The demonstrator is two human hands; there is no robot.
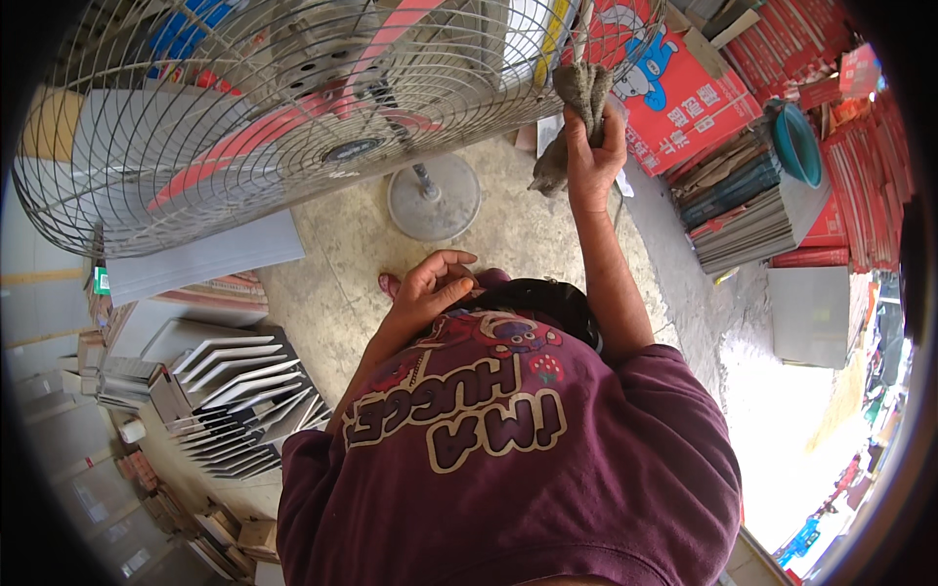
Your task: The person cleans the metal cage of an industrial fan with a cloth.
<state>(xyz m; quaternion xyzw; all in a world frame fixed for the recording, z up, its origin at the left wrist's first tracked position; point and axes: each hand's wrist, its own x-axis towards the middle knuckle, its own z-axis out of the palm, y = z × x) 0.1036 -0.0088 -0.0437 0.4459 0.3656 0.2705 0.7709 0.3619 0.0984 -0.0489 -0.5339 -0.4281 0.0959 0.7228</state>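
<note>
A grey-brown cloth rag [576,107] is bunched in my right hand [594,161], raised at the right rim of a large pedestal fan. The fan's wire cage [264,137] fills the upper left, with red blades [244,156] behind the wires. Whether the rag touches the wires I cannot tell. Below the cage shows the fan's round grey base [435,217], standing on the floor. My left hand [437,283] is in front of my body, fingers loosely bent and apart, with nothing visible in it.
Red cartons [674,107] and stacked red sheets [865,195] line the right side, with a teal basin [798,145] on a stack. At left, tiles [239,376] stand in a rack near a grey panel [210,256]. Bright light falls on the floor at lower right.
</note>
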